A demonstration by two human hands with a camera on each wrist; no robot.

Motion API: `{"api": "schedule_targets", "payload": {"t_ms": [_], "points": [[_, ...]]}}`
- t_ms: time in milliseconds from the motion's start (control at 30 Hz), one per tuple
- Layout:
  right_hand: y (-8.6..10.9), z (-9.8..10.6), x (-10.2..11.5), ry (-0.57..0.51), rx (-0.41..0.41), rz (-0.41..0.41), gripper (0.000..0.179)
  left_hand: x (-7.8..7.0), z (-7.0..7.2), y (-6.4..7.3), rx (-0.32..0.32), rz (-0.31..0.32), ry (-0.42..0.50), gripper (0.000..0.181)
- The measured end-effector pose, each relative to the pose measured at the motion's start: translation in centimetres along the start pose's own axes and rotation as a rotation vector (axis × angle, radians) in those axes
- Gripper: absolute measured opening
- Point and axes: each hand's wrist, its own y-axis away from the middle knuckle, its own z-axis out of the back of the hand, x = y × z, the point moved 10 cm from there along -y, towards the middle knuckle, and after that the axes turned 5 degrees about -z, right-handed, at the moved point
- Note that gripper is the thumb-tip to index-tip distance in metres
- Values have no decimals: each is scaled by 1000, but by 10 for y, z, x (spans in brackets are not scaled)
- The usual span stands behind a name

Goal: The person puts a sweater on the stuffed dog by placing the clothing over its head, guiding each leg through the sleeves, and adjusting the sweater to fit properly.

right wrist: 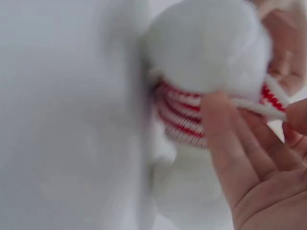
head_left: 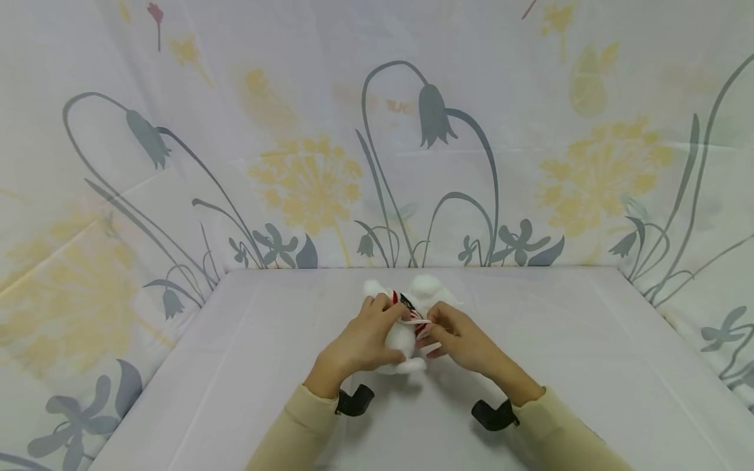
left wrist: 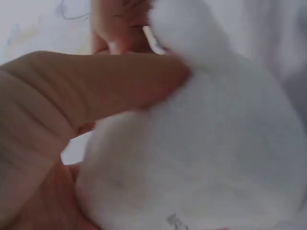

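Observation:
A white plush toy (head_left: pixel 401 341) lies on the white table between both hands, and a red-and-white striped knitted garment (right wrist: pixel 184 115) goes round it. A dark patch shows on the knit in the head view. My left hand (head_left: pixel 368 333) grips the plush toy, its thumb pressed into the white plush (left wrist: pixel 216 124) in the left wrist view. My right hand (head_left: pixel 462 340) pinches the white edge (right wrist: pixel 254 106) of the knitted garment between thumb and fingers, with other fingers lying against the stripes. The toy's face cannot be made out.
The table (head_left: pixel 247 327) is covered in pale cloth. Behind it and at both sides stands a flower-printed curtain (head_left: pixel 312 176). Black wrist camera mounts (head_left: pixel 356 400) stick out below each wrist.

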Motion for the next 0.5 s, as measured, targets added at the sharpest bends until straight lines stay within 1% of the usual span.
{"api": "schedule_targets", "payload": {"t_ms": [67,100,200,300,367,433,500], "points": [[2,8,10,12,-29,36,10,1,1,-2,-39,-10,78,50],[3,13,15,37,-53,52,8,2,1,-4,-60,-12,118,49],[8,25,29,149,-147,100,5,7,-1,-9,-120,1,252,47],[12,31,36,281,-227,134,3,11,-9,-14,-155,22,346,43],[12,30,38,343,-250,163,4,12,-14,-15,-164,30,355,42],[11,27,36,397,-263,192,6,13,-17,-16,-164,50,317,41],[10,24,33,418,-271,209,10,15,-16,-14,-165,73,267,42]]}}
